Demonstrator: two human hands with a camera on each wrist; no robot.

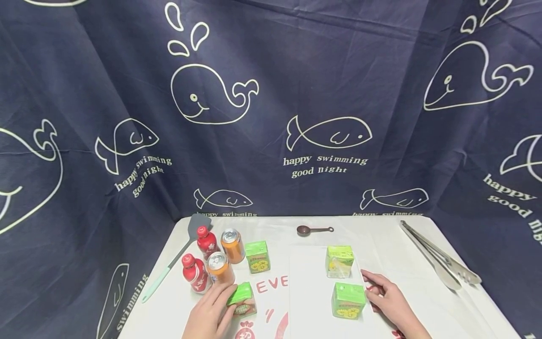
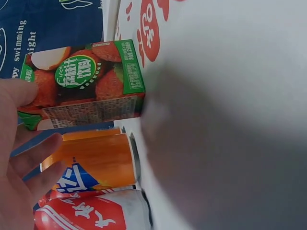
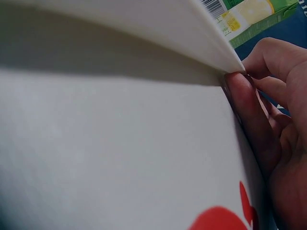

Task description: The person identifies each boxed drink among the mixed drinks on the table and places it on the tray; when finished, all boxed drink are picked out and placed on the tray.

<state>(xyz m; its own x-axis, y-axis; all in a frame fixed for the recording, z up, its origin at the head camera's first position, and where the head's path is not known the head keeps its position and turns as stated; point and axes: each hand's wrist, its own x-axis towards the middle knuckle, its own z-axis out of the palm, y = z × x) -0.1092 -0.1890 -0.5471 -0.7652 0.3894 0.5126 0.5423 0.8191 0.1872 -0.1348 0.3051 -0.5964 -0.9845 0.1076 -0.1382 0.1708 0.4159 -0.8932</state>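
Note:
A green juice carton [image 1: 242, 300] with a lychee picture [image 2: 79, 79] stands on the table at the front left. My left hand [image 1: 211, 308] holds its top, the thumb against one side. On the right, my right hand [image 1: 389, 299] pinches the right edge of a thin white board [image 1: 309, 292]. In the right wrist view that board [image 3: 144, 24] slants up off the table, one finger [image 3: 247, 96] under its edge. Two green cartons stand on the board, the nearer one [image 1: 348, 301] close by my right fingertips and the other [image 1: 339, 262] behind it.
Left of centre are two orange cans [image 1: 233, 246], two red bottles [image 1: 196, 273] and another green carton [image 1: 257, 257]. A grey spatula [image 1: 182, 249] lies along the left edge, a brown measuring spoon [image 1: 304, 230] at the back, metal tongs [image 1: 438, 254] at the right.

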